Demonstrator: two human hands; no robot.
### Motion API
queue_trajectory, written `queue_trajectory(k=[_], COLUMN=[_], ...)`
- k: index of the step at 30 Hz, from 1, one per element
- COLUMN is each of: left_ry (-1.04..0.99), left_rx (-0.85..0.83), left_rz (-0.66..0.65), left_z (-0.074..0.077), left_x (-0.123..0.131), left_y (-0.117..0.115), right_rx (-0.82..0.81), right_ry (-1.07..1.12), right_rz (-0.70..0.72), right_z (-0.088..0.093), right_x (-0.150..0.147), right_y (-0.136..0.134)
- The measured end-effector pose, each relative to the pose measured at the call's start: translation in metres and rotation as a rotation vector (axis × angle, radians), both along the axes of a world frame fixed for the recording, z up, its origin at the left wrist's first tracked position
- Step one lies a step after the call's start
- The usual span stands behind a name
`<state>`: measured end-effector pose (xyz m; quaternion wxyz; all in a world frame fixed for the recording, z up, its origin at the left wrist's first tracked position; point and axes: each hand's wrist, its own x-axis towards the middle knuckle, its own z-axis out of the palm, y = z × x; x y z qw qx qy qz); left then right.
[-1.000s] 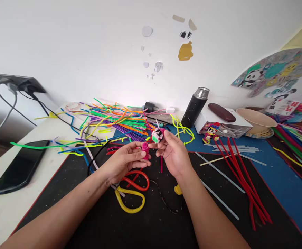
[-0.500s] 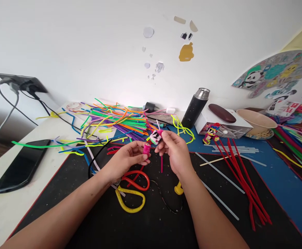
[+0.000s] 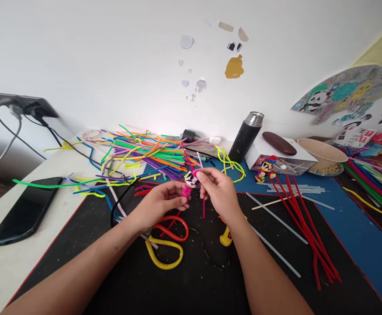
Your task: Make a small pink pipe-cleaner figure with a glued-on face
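My left hand (image 3: 161, 202) is closed on a pink coiled pipe-cleaner body (image 3: 186, 191), held upright between thumb and fingers. My right hand (image 3: 220, 189) pinches a small doll head (image 3: 191, 179), white with black markings and pink on top. The head sits on the upper end of the pink coil; whether they are joined I cannot tell. Below my right fingers a magenta pipe cleaner (image 3: 204, 209) hangs down. Scissors with a red and a yellow handle (image 3: 164, 253) lie on the black mat under my left hand. A yellow piece (image 3: 225, 238) lies beside my right wrist.
A heap of coloured pipe cleaners (image 3: 154, 153) lies behind my hands. Red pipe cleaners (image 3: 305, 223) and glue sticks (image 3: 279, 251) are at right. Farther back stand a black thermos (image 3: 246, 138), a finished figurine (image 3: 265, 169) and a white box (image 3: 276, 151). A phone (image 3: 27, 210) lies left.
My right hand has brought the doll head leftward and down onto the top of the pink coil. Before, the two pieces were apart. My left hand has stayed nearly in place.
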<state>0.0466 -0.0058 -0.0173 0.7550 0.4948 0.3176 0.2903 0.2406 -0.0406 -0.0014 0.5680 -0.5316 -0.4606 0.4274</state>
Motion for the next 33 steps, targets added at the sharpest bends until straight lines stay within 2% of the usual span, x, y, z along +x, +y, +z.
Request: queue_trajectory(k=[17, 25, 33], left_ry=[0.030, 0.060, 0.080], left_rx=[-0.029, -0.024, 0.024], left_rz=[-0.022, -0.039, -0.052], left_z=[0.000, -0.005, -0.008], left_x=[0.000, 0.000, 0.001], left_y=[-0.001, 0.001, 0.000], right_rx=[-0.041, -0.054, -0.062], right_ry=[-0.021, -0.060, -0.075], right_rz=[0.062, 0.114, 0.104], right_z=[-0.002, -0.006, -0.011], right_x=[0.002, 0.008, 0.009], right_y=[0.001, 0.004, 0.006])
